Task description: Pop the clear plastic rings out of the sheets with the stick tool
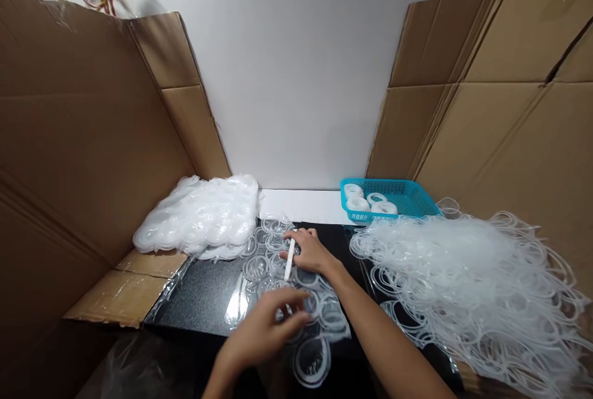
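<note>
A clear plastic sheet of moulded rings lies on a black surface in front of me. My right hand rests on the sheet's far part and holds a thin white stick that points toward me. My left hand lies nearer, fingers bent and spread over the rings at the sheet's near middle; nothing is clearly gripped in it. One large ring sits at the sheet's near edge.
A heap of white rings lies at the back left, a big tangle of clear ring scrap at the right. A blue basket with white rolls stands behind. Cardboard walls close in both sides.
</note>
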The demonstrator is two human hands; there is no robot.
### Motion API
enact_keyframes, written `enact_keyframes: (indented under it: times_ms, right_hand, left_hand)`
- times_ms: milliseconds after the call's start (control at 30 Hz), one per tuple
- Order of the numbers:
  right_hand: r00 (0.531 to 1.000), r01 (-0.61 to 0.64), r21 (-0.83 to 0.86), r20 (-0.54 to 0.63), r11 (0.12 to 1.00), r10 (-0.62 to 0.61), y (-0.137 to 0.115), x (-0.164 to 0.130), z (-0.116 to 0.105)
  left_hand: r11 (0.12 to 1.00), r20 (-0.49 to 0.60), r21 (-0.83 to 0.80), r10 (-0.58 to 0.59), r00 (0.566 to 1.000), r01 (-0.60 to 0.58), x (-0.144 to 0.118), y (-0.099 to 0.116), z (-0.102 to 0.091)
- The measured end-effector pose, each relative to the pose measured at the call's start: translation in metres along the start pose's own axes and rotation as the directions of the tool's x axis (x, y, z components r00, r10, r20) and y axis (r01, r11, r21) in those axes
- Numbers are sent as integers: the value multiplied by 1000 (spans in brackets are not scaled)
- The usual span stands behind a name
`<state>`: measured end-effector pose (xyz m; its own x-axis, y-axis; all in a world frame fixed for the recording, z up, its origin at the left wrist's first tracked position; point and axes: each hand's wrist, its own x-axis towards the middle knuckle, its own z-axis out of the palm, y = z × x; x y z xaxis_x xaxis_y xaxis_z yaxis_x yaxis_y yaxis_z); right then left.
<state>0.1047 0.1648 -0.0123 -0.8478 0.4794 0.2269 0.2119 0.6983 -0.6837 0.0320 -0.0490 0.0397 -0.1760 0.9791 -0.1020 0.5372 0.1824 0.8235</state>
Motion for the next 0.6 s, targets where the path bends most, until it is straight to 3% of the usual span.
enact_keyframes:
  times_ms: [33,67,100,133,167,200,300,367,433,500,600]
  right_hand:
    - [1000,11,5,-16,1000,-11,-3,-1,-2]
    - [999,30,20,-18,999,-29,-6,-2,-4]
    - [999,51,37,3,998,-51,-9,-3,-4]
    - [996,73,47,45,996,-75,-13,-3,-3]
    - [990,94,46,97,994,-98,-16,-3,-1]
    - [983,111,39,146,993,-116,-19,-3,2]
    - [962,103,67,247,992,-116,-24,0,12]
    - [963,52,188,251,981,-99,-21,1,9]
    - [991,3,310,128,951,-44,-12,0,-6]
    - [992,-29,363,-101,931,70,2,-9,-31]
    - [908,-124,342,-341,932,245,24,-37,-70]
  left_hand:
    - [1000,-163,-3,-3,987,2,2,-9,-17]
    - [1000,-345,-1,-27,938,28,5,-20,-32]
    - [996,-520,5,-78,850,94,9,-32,-45]
    - [982,-626,8,-141,767,188,14,-43,-54]
    - [967,-670,10,-183,719,256,19,-53,-60]
    - [960,-682,11,-198,704,281,24,-62,-60]
    - [966,-660,7,-190,727,259,34,-78,-46]
    - [975,-659,-29,-184,729,220,38,-83,-35]
    - [982,-655,-100,-188,732,163,39,-86,-31]
    - [976,-645,-198,-202,737,95,37,-89,-34]
    - [932,-630,-362,-254,734,12,32,-93,-47]
